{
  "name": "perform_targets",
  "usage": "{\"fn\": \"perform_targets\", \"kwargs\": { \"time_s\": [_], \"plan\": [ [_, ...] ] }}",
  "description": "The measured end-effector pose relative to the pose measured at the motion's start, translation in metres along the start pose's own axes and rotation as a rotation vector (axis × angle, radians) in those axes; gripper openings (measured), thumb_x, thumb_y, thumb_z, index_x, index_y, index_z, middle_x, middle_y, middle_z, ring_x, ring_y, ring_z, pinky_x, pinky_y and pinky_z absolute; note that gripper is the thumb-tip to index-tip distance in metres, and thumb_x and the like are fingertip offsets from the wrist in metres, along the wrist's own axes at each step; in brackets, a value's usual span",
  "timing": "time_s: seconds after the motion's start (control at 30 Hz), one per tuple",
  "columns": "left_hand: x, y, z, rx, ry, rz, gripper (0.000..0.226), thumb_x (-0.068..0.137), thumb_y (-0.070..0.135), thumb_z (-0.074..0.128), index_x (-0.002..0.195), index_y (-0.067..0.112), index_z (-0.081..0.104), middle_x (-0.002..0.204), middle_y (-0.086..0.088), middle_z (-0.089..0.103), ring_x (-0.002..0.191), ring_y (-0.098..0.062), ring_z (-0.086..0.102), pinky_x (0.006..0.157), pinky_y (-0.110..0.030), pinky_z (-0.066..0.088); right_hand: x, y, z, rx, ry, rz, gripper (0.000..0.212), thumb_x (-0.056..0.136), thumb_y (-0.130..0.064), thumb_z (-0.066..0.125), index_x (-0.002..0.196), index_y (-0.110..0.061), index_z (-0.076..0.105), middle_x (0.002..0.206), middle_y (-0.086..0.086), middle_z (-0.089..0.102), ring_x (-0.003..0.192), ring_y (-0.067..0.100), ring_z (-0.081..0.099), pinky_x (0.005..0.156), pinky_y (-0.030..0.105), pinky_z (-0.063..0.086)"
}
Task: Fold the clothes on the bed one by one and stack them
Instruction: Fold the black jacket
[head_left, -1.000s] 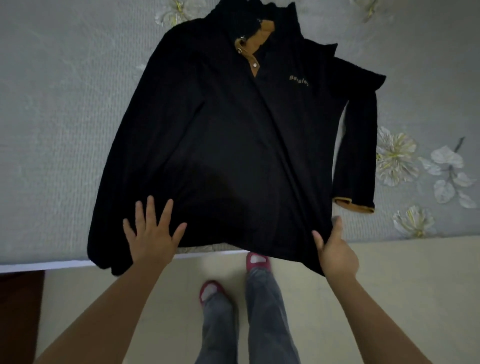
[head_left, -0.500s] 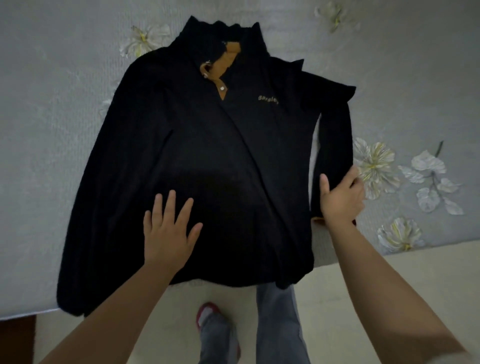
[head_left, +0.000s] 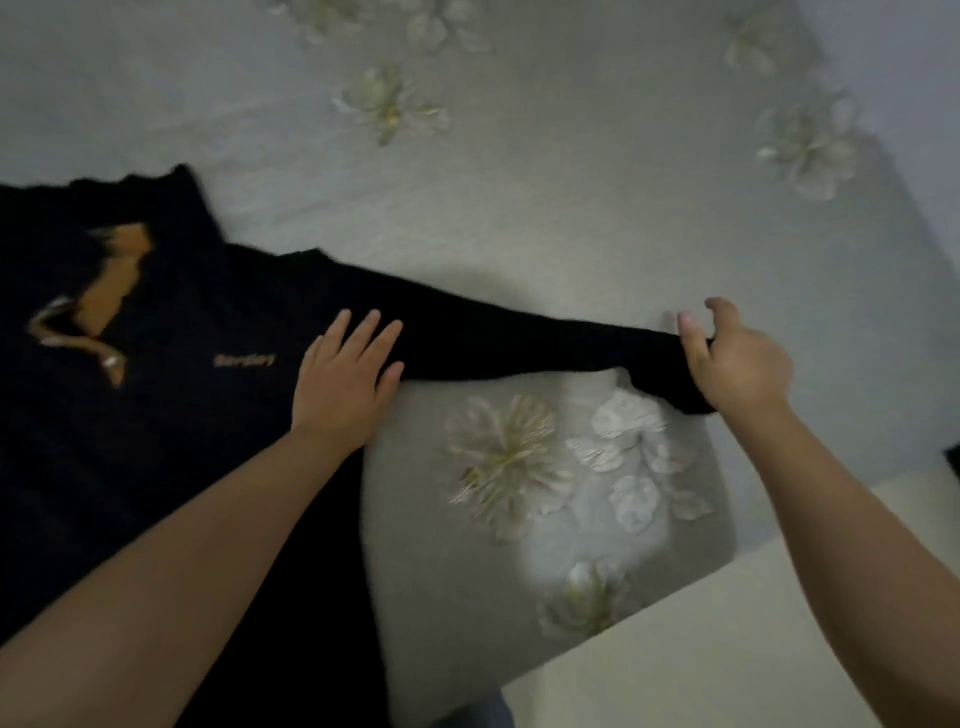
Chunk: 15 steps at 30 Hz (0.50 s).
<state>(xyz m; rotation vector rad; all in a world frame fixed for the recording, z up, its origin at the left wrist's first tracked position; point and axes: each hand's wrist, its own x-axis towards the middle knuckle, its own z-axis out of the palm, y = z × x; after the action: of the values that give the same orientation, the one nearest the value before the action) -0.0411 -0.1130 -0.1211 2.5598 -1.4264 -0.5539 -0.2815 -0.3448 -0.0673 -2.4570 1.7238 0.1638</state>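
We see the black sweater (head_left: 171, 415) lying flat on the grey floral bed (head_left: 571, 234). Our left hand (head_left: 345, 382) presses flat by its shoulder; our right hand (head_left: 737, 358) grips the outstretched sleeve (head_left: 519, 338) end.

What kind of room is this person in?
Most likely a bedroom. A black long-sleeved top with a tan collar lining lies spread on a grey bedspread with pale embroidered flowers, and the cream floor shows past the bed's edge.
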Motion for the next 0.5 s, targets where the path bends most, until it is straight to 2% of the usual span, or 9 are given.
{"fn": "perform_targets", "kwargs": {
  "time_s": [0.07,0.13,0.23,0.3,0.37,0.4,0.47,0.5],
  "plan": [
    [0.027,0.023,0.006,0.024,-0.009,0.043,0.052,0.095,0.041,0.028,0.138,0.014,0.039,0.145,-0.011,0.037,0.138,-0.032,0.025,0.108,-0.046,0.025,0.028,0.020,-0.007,-0.071,-0.004,-0.061,0.076,0.086,-0.063,0.026,0.131,-0.004,0.043,0.097,0.032,0.063,0.094,0.042,0.059,0.079,0.042,0.041],
    [0.046,0.039,0.015,0.079,-0.043,0.065,0.049,0.098,0.036,0.029,0.144,0.019,0.024,0.152,-0.005,0.023,0.142,-0.025,0.011,0.112,-0.038,0.014,0.053,0.033,-0.010,-0.102,-0.047,-0.140,0.095,0.072,-0.072,0.014,0.126,-0.003,0.048,0.094,0.029,0.065,0.093,0.040,0.060,0.083,0.041,0.039],
    [0.057,0.054,0.025,0.125,-0.113,0.046,0.062,0.092,0.054,0.017,0.146,0.024,0.016,0.154,-0.002,0.013,0.143,-0.022,0.003,0.114,-0.040,0.006,0.090,0.047,-0.012,-0.037,-0.226,-0.068,0.070,0.087,-0.062,0.036,0.127,-0.006,0.047,0.114,0.023,0.060,0.107,0.036,0.055,0.087,0.040,0.041],
    [0.059,0.058,0.033,0.121,-0.130,0.058,0.085,0.074,0.068,-0.002,0.145,0.025,0.017,0.154,-0.005,0.012,0.143,-0.025,0.001,0.113,-0.045,0.003,0.102,0.053,-0.005,-0.085,-0.266,-0.037,0.063,0.089,-0.056,0.040,0.128,-0.007,0.046,0.119,0.020,0.057,0.109,0.035,0.053,0.089,0.040,0.040],
    [0.058,0.058,0.041,0.170,-0.166,0.068,0.102,0.060,0.079,-0.016,0.145,0.027,0.008,0.155,-0.006,0.002,0.141,-0.023,-0.009,0.112,-0.047,-0.004,0.097,0.058,0.009,-0.156,-0.170,-0.017,0.063,0.090,-0.054,0.038,0.133,-0.008,0.039,0.124,0.020,0.053,0.112,0.034,0.050,0.092,0.041,0.035],
    [0.058,0.056,0.045,0.195,-0.181,0.068,0.106,0.054,0.082,-0.023,0.143,0.028,0.001,0.155,-0.005,-0.004,0.138,-0.020,-0.017,0.111,-0.047,-0.008,0.088,0.061,0.018,-0.116,-0.095,0.015,0.068,0.089,-0.056,0.037,0.138,-0.008,0.034,0.128,0.021,0.049,0.115,0.035,0.047,0.094,0.043,0.033],
    [0.058,0.053,0.049,0.177,-0.179,0.060,0.108,0.050,0.084,-0.029,0.139,0.028,-0.004,0.155,-0.006,-0.005,0.133,-0.016,-0.022,0.110,-0.046,-0.011,0.065,0.060,0.035,0.091,0.058,0.111,0.082,0.081,-0.064,0.031,0.141,-0.008,0.030,0.133,0.022,0.044,0.122,0.037,0.040,0.098,0.046,0.031],
    [0.058,0.051,0.051,0.166,-0.166,0.060,0.109,0.053,0.084,-0.026,0.141,0.027,0.003,0.155,-0.007,0.001,0.135,-0.017,-0.017,0.110,-0.047,-0.009,0.054,0.058,0.043,0.219,0.099,0.161,0.085,0.079,-0.065,0.032,0.142,-0.008,0.029,0.136,0.022,0.041,0.126,0.037,0.036,0.101,0.047,0.029]
  ]
}}
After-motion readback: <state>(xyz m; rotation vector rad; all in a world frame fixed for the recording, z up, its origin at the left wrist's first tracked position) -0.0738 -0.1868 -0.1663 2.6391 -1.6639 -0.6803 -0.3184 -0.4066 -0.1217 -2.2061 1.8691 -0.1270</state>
